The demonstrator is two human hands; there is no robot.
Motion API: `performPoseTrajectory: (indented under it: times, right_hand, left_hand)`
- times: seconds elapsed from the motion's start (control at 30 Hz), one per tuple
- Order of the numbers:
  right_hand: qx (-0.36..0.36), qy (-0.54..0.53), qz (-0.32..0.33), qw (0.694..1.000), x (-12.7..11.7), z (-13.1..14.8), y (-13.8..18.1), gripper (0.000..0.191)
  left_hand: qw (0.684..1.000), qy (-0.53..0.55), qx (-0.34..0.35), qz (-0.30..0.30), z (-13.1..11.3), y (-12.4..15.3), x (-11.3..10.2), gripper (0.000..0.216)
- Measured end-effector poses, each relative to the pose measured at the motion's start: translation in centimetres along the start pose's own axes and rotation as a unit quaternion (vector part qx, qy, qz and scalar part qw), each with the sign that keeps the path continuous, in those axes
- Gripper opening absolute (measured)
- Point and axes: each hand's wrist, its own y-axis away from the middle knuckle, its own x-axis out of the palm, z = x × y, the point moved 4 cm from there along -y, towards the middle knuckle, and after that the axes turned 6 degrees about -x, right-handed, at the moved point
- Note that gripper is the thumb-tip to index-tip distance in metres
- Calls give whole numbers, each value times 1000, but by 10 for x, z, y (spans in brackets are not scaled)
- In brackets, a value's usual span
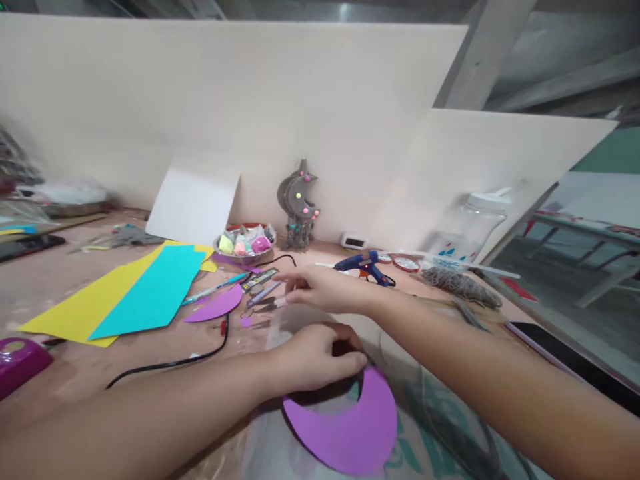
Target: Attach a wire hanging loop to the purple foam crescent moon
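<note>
Left hand (320,357) rests on the purple paper crescent (345,427) at the near bench (60,280) edge, fingers curled shut on it. Right hand (325,288) extends beyond, beside a pen (264,293); finger state cannot be told.

View: head camera looked forward and down across the worktop (50,280) toward its far edge.
Nearness: close above left hand (313,357) and right hand (325,288).

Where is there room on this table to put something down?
Bare table lies left of the yellow sheet, and a smaller patch sits between that sheet and the black cable. It is crowded around the bowl, pens and glue gun.
</note>
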Motion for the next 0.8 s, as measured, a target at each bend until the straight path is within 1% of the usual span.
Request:
performPoseTrajectory:
  times: [0.07,0.13,0.17,0.23,0.27,0.3,0.33,0.37,0.4,0.47,0.53,0.6,0.7,0.8]
  right_hand:
    - [-5,-4,-44,999,-8,2,3,36]
    - [-5,2,-112,994,-18,4,22,26]
    - [5,10,-145,989,-23,3,36,21]
    - [56,47,-196,978,-28,-1,70,14]
    - [73,68,-227,969,-30,-3,90,15]
    - [85,76,-253,961,-30,-6,109,19]
    - [102,72,-265,956,-29,-10,126,26]
    - [127,61,-263,954,-25,-16,141,33]
    - [145,44,-246,957,-20,-20,153,37]
    - [179,-13,-195,964,-9,-28,166,41]
    - [205,-85,-147,964,2,-31,167,40]
    - [219,-142,-122,957,8,-30,161,38]
    - [227,-207,-122,944,13,-26,154,38]
    - [241,-257,-150,924,17,-27,155,42]
  left_hand:
    - [1000,19,-12,-9,-2,0,-3,14]
    - [997,64,-31,-11,-4,-1,-5,13]
    - [995,88,-39,-9,-4,-1,-6,12]
    - [991,123,-57,-8,-4,-1,-7,13]
    - [989,135,-65,-9,-4,-1,-7,14]
    - [987,142,-73,-13,-3,-1,-7,15]
    - [986,146,-80,-17,-3,-1,-7,15]
    - [985,147,-87,-21,-2,-1,-7,15]
    - [985,145,-92,-24,-1,-1,-7,16]
    - [984,142,-104,-24,0,-1,-7,18]
    - [984,138,-114,-20,1,0,-7,21]
    - [985,129,-114,-22,1,0,-8,22]
    - [986,124,-110,-22,1,0,-7,22]
    - [988,140,-70,-17,0,-2,-5,25]
